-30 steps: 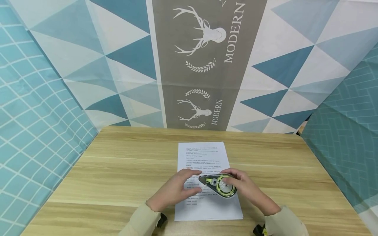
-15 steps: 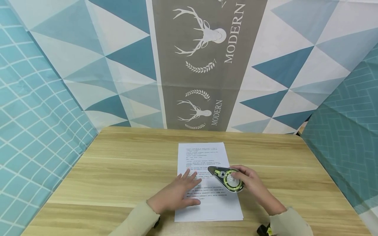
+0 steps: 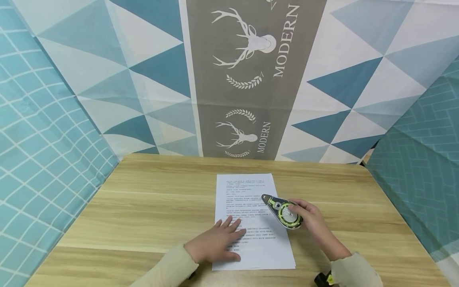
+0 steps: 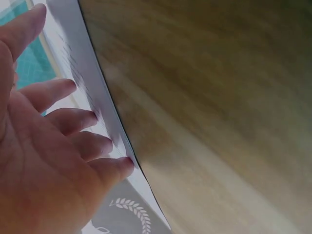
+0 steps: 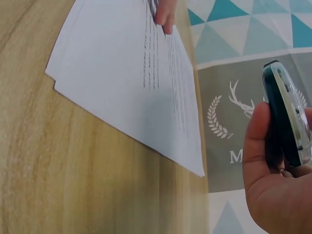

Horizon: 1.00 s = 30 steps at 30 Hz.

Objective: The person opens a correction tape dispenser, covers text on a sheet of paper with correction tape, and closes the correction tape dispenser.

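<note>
A teardrop-shaped correction tape (image 3: 285,213), black with yellow-green rings and a clear casing, is held in my right hand (image 3: 311,218). Its narrow tip points to the far left, over the right side of the printed paper (image 3: 259,255). The right wrist view shows the correction tape (image 5: 285,114) edge-on between thumb and fingers, raised above the table. My left hand (image 3: 216,241), fingers spread, lies over the lower left of the paper. In the left wrist view, the fingertips (image 4: 124,168) of that hand reach the sheet.
The paper seems to be a small stack, since a second edge shows at one corner (image 5: 51,77). It lies on a wooden table (image 3: 150,207). Patterned cloth (image 3: 244,91) hangs behind the table, with blue cloth on both sides.
My left hand has flattened from a half-curled pose and come down over the paper's lower left. My right hand has carried the correction tape away to the right and slightly farther back.
</note>
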Motion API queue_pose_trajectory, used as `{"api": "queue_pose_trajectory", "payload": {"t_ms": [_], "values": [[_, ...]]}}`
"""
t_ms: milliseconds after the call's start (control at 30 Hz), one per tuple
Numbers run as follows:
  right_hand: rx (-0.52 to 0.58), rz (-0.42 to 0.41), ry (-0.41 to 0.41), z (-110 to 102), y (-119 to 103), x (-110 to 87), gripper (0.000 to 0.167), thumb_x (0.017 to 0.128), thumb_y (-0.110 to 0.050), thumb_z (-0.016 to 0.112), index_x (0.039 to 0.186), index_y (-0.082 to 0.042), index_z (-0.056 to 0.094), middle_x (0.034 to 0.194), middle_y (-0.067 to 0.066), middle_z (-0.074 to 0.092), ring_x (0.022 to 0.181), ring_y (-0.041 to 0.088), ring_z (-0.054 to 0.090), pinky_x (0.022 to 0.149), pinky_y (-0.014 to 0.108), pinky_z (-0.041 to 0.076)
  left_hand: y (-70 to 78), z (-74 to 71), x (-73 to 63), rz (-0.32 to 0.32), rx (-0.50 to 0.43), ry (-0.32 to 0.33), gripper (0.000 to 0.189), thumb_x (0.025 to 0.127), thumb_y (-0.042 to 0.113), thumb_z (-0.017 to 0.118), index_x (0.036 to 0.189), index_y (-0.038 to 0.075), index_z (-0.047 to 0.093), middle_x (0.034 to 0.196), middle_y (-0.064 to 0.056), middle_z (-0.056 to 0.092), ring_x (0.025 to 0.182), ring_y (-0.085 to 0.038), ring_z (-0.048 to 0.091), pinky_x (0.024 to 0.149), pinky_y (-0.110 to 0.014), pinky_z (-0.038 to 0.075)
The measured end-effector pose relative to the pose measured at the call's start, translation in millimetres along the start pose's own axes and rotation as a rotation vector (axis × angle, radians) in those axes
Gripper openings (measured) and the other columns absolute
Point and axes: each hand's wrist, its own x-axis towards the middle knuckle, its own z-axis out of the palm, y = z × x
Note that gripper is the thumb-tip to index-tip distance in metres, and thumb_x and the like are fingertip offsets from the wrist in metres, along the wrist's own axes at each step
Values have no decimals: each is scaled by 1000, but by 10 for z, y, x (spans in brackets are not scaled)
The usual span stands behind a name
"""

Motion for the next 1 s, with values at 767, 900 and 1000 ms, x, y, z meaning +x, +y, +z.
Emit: {"api": "queue_pose_trajectory", "payload": {"t_ms": [767,900,1000], "values": [[71,113,317,-369,254,305,62,94,-32,54,138,6,33,95,-5,53,74,0,57,68,18,54,54,-30,-33,-27,-5,-34,69,86,52,56,144,20,37,153,-10,28,142,-35,23,111,-54,28],[-1,149,400,-413,276,332,62,94,-30,53,140,7,34,96,0,52,66,1,52,57,18,51,52,-27,-32,-30,-15,-39,69,86,52,56,145,20,37,154,-10,28,142,-35,22,111,-54,28],[-28,175,441,-443,288,350,61,94,-30,52,140,6,35,101,5,50,62,2,49,53,18,49,52,-27,-29,-27,-13,-39,69,86,52,56,145,20,37,154,-10,28,142,-35,23,111,-54,28]]}}
